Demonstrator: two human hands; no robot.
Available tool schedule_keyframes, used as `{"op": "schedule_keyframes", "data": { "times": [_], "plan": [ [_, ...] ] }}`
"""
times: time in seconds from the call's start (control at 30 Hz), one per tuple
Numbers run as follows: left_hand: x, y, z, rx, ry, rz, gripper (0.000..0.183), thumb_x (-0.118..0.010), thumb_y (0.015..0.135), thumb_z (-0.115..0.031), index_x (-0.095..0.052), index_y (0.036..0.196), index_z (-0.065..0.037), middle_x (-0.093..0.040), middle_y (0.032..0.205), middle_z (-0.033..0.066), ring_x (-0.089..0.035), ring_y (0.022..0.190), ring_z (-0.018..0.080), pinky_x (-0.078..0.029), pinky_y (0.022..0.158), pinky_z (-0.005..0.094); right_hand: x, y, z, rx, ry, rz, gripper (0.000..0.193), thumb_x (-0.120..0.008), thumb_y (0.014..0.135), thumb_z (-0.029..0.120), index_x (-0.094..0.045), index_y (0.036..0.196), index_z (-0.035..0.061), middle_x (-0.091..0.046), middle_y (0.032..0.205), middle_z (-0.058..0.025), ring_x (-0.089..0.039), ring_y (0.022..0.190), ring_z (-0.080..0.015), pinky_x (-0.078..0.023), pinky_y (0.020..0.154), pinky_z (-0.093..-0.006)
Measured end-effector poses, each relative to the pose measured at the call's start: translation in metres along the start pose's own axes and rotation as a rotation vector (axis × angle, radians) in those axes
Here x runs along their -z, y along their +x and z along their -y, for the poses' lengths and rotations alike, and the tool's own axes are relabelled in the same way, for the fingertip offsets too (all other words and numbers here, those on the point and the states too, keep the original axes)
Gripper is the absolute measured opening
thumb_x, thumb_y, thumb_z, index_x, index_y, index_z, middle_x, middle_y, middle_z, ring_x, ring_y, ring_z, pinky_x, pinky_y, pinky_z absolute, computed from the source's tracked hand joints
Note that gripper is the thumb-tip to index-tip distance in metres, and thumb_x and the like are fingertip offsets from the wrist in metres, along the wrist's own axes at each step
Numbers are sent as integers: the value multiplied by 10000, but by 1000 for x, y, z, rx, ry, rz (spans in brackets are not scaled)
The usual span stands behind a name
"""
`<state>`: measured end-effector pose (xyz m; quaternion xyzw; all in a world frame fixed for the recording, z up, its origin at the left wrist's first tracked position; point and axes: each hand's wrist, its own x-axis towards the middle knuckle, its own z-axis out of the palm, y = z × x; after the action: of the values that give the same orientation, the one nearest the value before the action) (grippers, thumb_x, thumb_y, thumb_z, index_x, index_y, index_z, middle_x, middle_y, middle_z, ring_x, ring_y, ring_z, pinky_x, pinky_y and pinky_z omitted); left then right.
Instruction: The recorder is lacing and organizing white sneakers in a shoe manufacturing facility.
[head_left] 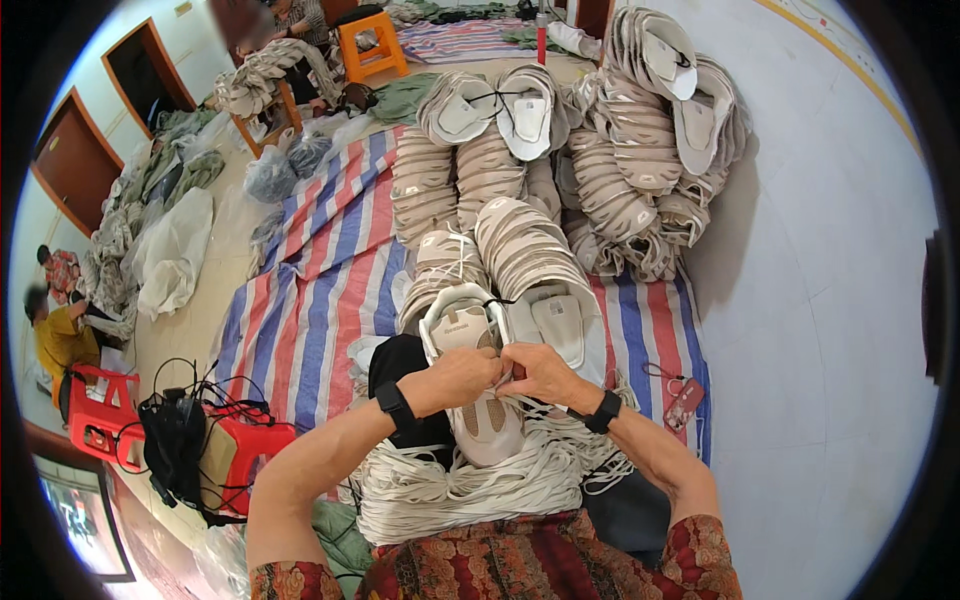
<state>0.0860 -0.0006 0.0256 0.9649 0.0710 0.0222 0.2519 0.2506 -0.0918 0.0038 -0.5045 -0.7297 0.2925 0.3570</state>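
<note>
A beige shoe upper (pixel 489 432) with tan mesh panels lies over my lap, toe towards me. My left hand (pixel 462 377) and my right hand (pixel 543 374) meet above its lacing area. Both are closed, fingertips pinched close together on a pale shoelace that they mostly hide. A thick bundle of white shoelaces (pixel 450 500) is draped across my lap beneath the upper. Just beyond my right hand, a second beige upper (pixel 560 325) lies sole-side inward, joined to the first by a dark cord. A stack of nested uppers (pixel 530 245) extends behind it.
More stacked uppers (pixel 625 150) fill the far end of the striped sheet (pixel 320 300). A red phone-like item (pixel 684 404) lies at right. Red stools (pixel 250 450) with a black bag (pixel 175 445) stand at left. Other people (pixel 65 335) sit farther off, near an orange stool (pixel 372 48).
</note>
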Motion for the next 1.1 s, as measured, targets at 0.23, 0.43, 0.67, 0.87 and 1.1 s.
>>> {"op": "schedule_keyframes", "data": {
  "times": [0.23, 0.43, 0.67, 0.87, 1.1],
  "plan": [
    [-3, -4, -13, -5, 267, -12, 195, -551, 707, -35, -502, 891, 8, -522, 753, 132, -573, 638, 303, -462, 509, 382, 0, 1, -1, -49, 22, 14, 321, -719, 637, 175, -473, 783, 28, -496, 690, -104, -499, 627, -258, -403, 569, -345],
    [48, 2, 36, 129, 359, -316, 92, -542, 720, -49, -541, 809, -26, -532, 757, 133, -574, 647, 300, -466, 527, 387, -4, 3, -3, -33, 10, 15, 312, -727, 637, 158, -475, 771, 32, -488, 681, -81, -498, 595, -216, -409, 544, -319],
    [40, -41, 49, 61, 105, -649, 170, -537, 792, -64, -595, 945, -18, -608, 785, 138, -606, 663, 263, -465, 553, 325, 7, 10, 22, -43, -113, 70, 220, -667, 677, 120, -515, 813, 38, -494, 675, -88, -503, 613, -223, -416, 570, -313],
    [6, -84, 18, 662, -854, -801, 306, -537, 829, -72, -487, 1113, 30, -624, 770, 98, -614, 626, 147, -466, 451, 228, -23, 31, 50, -256, 292, -166, 154, -521, 784, 79, -571, 901, -7, -576, 720, -122, -554, 587, -218, -439, 551, -294],
    [-27, -95, -8, 836, -1109, -353, 121, -560, 840, -103, -587, 845, 15, -585, 666, 53, -538, 501, 95, -386, 393, 201, -51, 49, 49, -244, 35, 44, 181, -442, 791, 66, -582, 736, -35, -559, 536, -163, -586, 480, -262, -467, 495, -342]
  ]
}}
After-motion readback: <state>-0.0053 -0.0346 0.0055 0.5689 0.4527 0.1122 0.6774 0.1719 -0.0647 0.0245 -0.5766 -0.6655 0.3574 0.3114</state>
